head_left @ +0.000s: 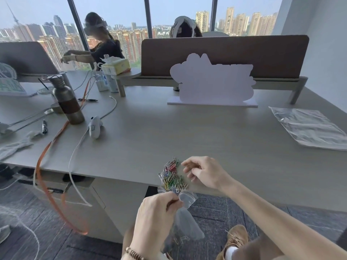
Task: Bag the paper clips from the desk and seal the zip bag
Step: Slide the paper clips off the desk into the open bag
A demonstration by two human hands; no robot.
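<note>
The single head-worn camera looked forward and down, close above the left hand (pixel 157 212) and right hand (pixel 204 173), windows far beyond them.

The grey desk (pixel 206 132) carries paper clips (pixel 172 175), spare zip bags (pixel 309 126), a metal bottle (pixel 67 102).

The clear zip bag (pixel 185 218) hanging from the left hand (pixel 155 214) is blurry, so its opening is hard to see. A few paper clips may be inside it, low down. The right hand (pixel 204 173) hides part of the paper clips (pixel 171 175). The spare bags (pixel 309 126) run off the right edge.
</note>
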